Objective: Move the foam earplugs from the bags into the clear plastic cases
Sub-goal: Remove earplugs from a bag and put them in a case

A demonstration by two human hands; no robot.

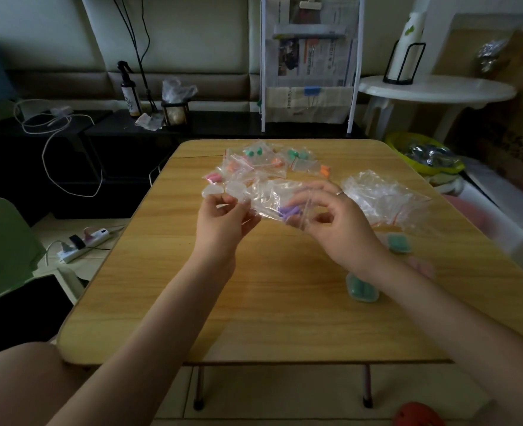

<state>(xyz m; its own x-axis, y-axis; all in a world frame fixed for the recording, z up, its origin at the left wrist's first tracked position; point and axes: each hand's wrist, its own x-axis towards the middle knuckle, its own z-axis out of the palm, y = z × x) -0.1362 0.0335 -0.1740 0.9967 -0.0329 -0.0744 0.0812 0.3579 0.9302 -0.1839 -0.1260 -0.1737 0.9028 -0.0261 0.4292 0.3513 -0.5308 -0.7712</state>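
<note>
Purple earplugs (288, 210) sit in bag (269, 199); left hand (223, 219) and right hand (334, 216) pinch its edges above table (254, 302), likely to open it.

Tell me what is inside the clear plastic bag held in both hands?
The clear plastic bag holds purple foam earplugs; the right hand and creased plastic hide their number.

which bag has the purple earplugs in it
The bag held up between both hands; the purple earplugs show through it. The bags lying at the table's far edge hold green, orange and pink ones.
</note>
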